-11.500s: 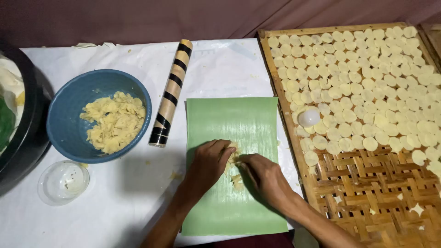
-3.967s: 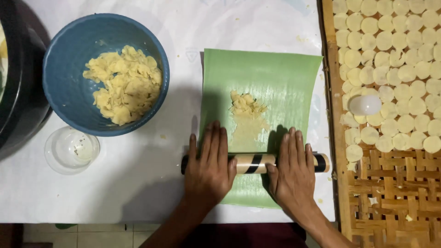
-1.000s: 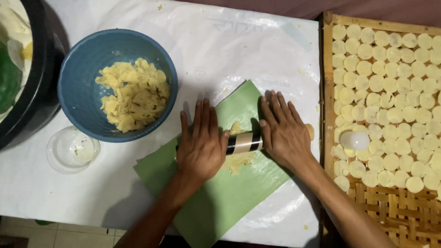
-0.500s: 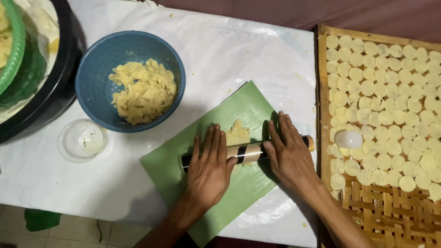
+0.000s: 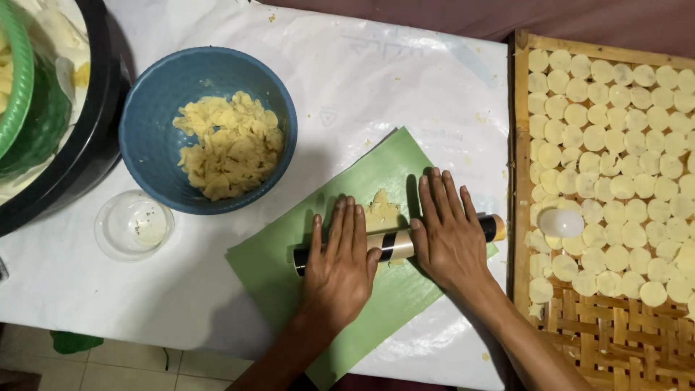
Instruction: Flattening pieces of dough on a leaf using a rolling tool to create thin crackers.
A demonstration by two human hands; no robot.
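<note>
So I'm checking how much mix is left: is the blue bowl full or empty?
Partly full. The blue bowl holds a heap of yellow dough over part of its bottom, with bare blue showing around it.

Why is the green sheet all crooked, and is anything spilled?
The green sheet lies askew, one corner hanging past the table's near edge. Small yellow crumbs dot the white table cover. Otherwise tidy: both hands, left hand and right hand, press flat on the striped roller.
</note>
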